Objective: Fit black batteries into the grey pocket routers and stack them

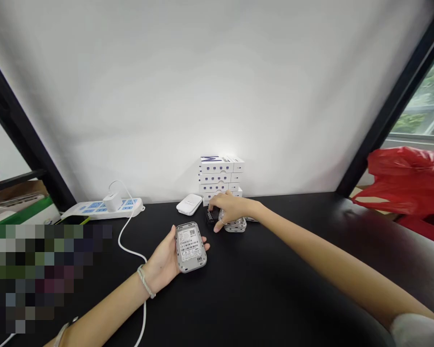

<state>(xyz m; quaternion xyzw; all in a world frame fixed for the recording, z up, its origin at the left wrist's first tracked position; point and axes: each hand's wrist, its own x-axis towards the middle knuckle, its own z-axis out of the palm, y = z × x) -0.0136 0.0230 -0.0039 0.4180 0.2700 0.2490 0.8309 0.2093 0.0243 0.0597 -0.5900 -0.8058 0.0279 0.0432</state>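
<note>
Head view: my hands are apart on the black table (304,250). My left hand (161,262) cradles a grey rounded device (190,247), its back label carrying barcodes and a QR code, the fine print too small to read. My right hand (231,208) closes on a small black device (211,215) with illegible white lettering, just above a low pile of grey-and-white devices (235,224). Behind them rises a stack of white boxes (217,176), a large blue "M" on top. Further left lie a white rounded device (189,204) and a power strip (101,209) holding a white charger (112,202) with its white cable (130,241). A red plastic bag (401,180) hangs at the right.
</note>
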